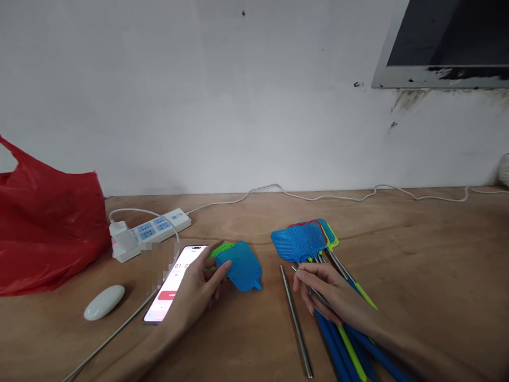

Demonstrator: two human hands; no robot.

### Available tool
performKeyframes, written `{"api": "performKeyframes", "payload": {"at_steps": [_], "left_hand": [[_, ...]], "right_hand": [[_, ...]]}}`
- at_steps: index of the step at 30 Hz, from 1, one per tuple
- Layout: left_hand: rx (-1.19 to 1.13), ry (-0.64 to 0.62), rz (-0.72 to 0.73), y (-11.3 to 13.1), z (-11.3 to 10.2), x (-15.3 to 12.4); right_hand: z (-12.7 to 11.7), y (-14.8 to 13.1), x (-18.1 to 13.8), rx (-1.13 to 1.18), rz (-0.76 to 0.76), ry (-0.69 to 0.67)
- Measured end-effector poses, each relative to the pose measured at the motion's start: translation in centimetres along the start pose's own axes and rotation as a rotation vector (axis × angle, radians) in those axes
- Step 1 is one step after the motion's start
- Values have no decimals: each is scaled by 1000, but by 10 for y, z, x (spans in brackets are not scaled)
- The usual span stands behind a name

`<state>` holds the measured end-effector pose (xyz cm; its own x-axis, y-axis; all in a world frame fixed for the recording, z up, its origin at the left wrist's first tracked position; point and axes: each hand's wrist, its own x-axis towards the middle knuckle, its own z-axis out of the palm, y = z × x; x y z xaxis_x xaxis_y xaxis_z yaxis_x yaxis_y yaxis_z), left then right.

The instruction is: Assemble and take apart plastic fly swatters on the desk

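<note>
My left hand (204,278) is closed on a blue fly swatter head (242,268), thumb on top and fingers partly hidden. The short socket of the head points down and right. Behind it a green swatter head (222,248) shows in part. My right hand (326,289) is closed round a thin metal rod (319,297), whose tip sticks out beyond the fingers. Left of this hand a loose metal rod (296,321) lies on the table. Beyond and beneath the right hand lie several fly swatters (300,241) with metal shafts and blue or yellow-green handles (352,353).
A lit phone (169,297) lies beside my left forearm. A white mouse (104,303), a white power strip (159,228) with a plugged-in charger (122,237), and a red plastic bag (47,228) are at left. A white cable (318,198) runs along the wall.
</note>
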<state>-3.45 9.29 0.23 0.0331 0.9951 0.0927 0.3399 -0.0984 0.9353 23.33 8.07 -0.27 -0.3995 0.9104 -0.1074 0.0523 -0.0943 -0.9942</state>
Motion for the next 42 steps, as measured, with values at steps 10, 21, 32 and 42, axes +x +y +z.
{"api": "performKeyframes", "payload": {"at_steps": [10,21,32,42], "left_hand": [[701,-1,524,-2,2,-10],[993,-249,614,-9,18,-25],[1002,-313,593,2,17,-26],[1068,-209,586,-8,17,-23]], "right_hand": [[0,4,0,-6,-7,-25],[2,-1,-1,-46,26,-4],[1,-2,3,95,22,96],[-13,6,12,208,-59,341]]}}
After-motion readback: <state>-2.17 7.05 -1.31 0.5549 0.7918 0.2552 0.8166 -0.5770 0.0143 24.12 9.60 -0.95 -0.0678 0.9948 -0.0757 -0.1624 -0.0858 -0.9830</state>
